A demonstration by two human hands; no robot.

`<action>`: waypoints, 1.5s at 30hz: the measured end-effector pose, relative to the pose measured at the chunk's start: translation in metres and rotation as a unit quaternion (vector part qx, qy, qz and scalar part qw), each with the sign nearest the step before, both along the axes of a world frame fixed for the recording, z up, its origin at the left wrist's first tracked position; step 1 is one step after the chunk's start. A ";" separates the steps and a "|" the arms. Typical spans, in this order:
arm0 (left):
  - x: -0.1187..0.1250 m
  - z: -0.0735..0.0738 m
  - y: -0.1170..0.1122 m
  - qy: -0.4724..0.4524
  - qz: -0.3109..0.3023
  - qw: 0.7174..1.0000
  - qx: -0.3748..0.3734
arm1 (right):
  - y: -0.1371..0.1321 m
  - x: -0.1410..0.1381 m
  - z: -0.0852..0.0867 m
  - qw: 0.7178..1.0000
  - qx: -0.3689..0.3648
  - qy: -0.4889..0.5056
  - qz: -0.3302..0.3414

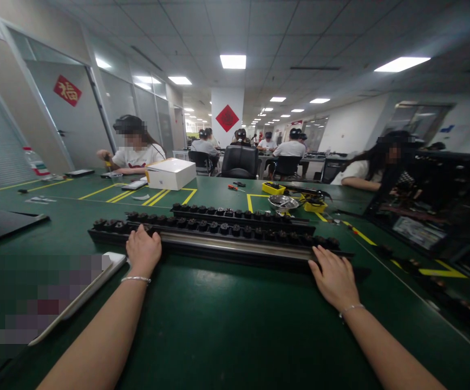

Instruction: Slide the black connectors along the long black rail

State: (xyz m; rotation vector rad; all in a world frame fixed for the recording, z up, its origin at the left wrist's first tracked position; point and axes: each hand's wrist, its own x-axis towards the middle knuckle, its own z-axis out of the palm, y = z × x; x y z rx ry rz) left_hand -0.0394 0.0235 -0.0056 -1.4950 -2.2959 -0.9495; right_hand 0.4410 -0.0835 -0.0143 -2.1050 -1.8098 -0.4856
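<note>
A long black rail [235, 255] lies crosswise on the table, with a shiny metal strip along its middle. My left hand [143, 252] grips it near its left end, fingers curled over the top. Toward the right end, my right hand [336, 275] also holds it, with the fingers over the top and the thumb at the front. Small round black parts show at both ends. Just behind are a second black rail [214, 230] and a shorter third one [235, 214], each with a row of similar round black parts. The undersides of my fingers are hidden.
A tablet-like flat white-edged item [113, 265] lies at left. Farther back are a white box [172, 174], a metal bowl [284, 202], a yellow tray [273, 188] and a screwdriver [235, 188]. Co-workers sit left and right, beside an open black case [417, 227] at right.
</note>
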 end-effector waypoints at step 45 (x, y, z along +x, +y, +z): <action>-0.010 -0.007 0.006 -0.080 -0.047 0.995 0.023 | -0.002 0.007 0.002 1.000 -0.004 -0.006 0.028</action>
